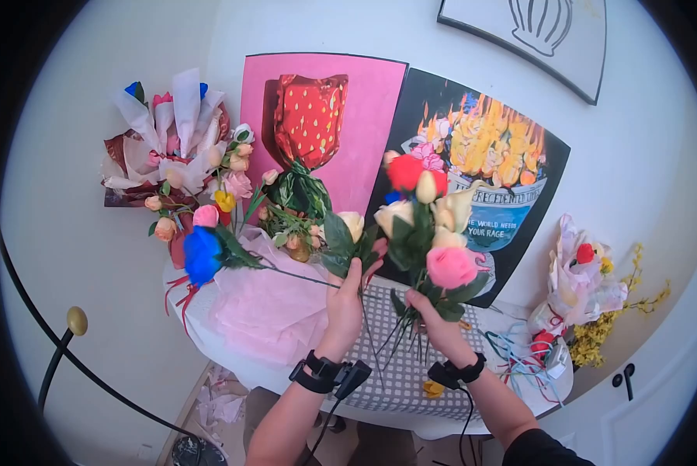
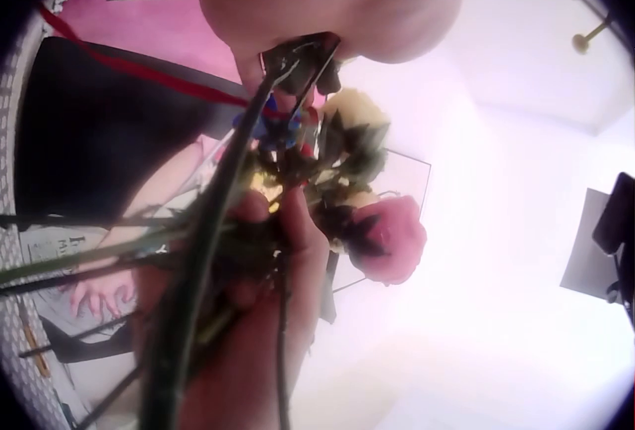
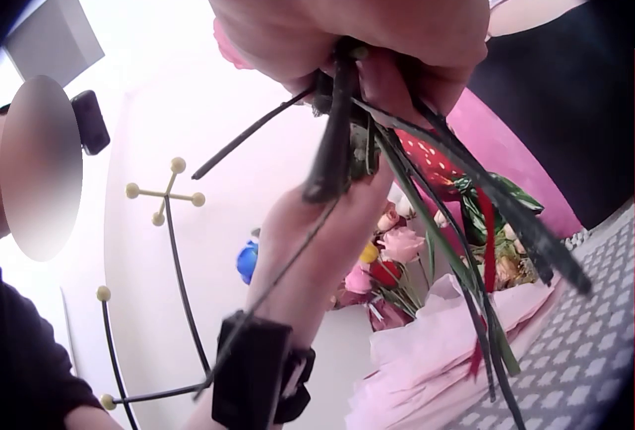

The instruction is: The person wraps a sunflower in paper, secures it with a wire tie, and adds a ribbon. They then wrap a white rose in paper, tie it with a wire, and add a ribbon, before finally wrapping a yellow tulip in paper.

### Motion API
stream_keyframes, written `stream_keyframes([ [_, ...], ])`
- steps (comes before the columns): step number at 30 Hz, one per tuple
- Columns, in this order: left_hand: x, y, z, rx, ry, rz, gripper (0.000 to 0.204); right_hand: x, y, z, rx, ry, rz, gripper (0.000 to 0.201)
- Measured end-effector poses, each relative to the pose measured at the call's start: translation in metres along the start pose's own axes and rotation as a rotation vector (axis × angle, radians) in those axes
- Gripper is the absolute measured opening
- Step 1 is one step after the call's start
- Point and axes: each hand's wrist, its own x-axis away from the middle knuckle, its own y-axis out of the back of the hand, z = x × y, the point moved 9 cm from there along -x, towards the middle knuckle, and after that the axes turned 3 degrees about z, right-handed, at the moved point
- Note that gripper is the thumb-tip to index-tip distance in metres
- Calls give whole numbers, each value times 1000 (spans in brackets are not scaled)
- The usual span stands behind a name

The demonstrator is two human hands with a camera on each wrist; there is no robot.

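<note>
My right hand grips the stems of a mixed bunch, with a pink rose, a red flower and several cream blooms. Their bare stems fan out below that fist. Close beside it, my left hand holds a cream rose with broad green leaves, its fingers partly hidden behind the foliage. A blue rose reaches out to the left, its long dark stem running to the left hand.
Pink wrapping paper lies on the table beside a grey checked cloth. Wrapped bouquets stand at the left, another bouquet at the right. Tangled ribbons lie near the right edge. Two pictures lean at the back.
</note>
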Motion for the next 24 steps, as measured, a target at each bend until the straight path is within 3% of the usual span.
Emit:
stream_keyframes([
  [2, 1, 8, -2, 103, -61, -215, 35, 7, -18, 14, 163, 110, 104, 20],
  [5, 0, 19, 20, 44, 22, -279, 33, 20, -36, 34, 215, 168, 150, 25],
  [7, 4, 4, 13, -36, -11, -277, 32, 24, -47, 39, 235, 236, 194, 35],
  [8, 6, -2, 7, -114, -43, -276, 31, 24, -51, 36, 235, 238, 195, 35],
  [10, 3, 5, 14, -216, -97, -268, 31, 27, -53, 51, 204, 443, 123, 21],
  [12, -1, 14, 23, -318, -150, -261, 30, 25, -46, 48, 284, 350, 191, 20],
  [13, -7, 16, 31, -271, -92, -219, 30, 23, -46, 41, 362, 256, 256, 19],
  [15, -11, 22, 41, -224, -33, -177, 30, 20, -46, 40, 324, 237, 278, 18],
  [17, -10, 29, 66, 30, 293, -235, 28, 17, -44, 42, 284, 219, 295, 18],
  [18, -10, 29, 64, 30, 295, -232, 28, 15, -41, 42, 301, 195, 293, 19],
  [20, -15, 1, 23, 74, 95, -58, 40, 12, -37, 47, 319, 172, 290, 21],
  [21, -11, -9, 4, -13, 113, -7, 52, 11, -35, 50, 277, 166, 267, 22],
  [24, -10, 3, -4, 59, 109, 70, 61, 4, -26, 50, 224, 161, 237, 23],
])
